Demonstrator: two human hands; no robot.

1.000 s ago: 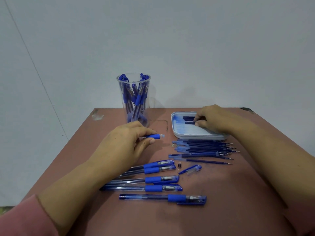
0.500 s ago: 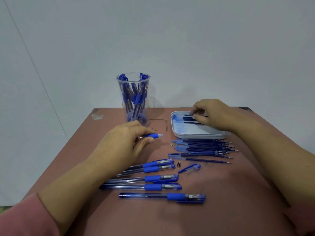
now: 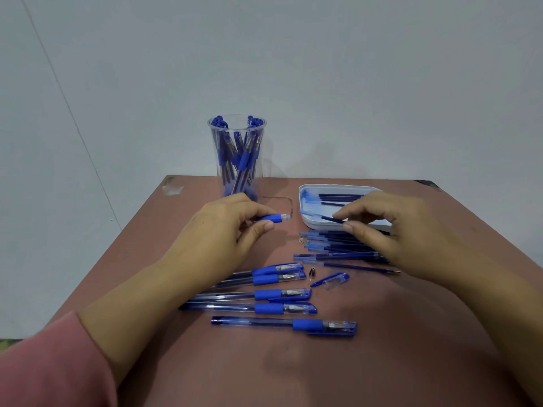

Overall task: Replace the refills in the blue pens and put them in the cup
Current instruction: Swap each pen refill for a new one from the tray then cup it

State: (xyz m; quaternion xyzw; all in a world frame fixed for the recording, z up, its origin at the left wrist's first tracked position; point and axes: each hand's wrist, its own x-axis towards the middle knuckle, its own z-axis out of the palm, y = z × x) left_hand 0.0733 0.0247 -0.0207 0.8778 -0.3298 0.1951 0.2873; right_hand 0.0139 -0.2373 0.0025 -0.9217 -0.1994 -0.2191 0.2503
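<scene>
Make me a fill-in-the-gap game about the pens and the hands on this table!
1. The left hand holds an open pen barrel, and the right hand pinches a thin ____ just lifted from the white tray.
2. The finished pens stand inside a clear ____ at the back of the table.
3. Near the front lie ____ capped pens waiting in a row.
4. A tiny metal tip lies beside a loose blue ____.

Missing words: refill; cup; five; cap

Both hands pinch (left [image 3: 226, 230], right [image 3: 390, 227]), forearms converging.
</scene>
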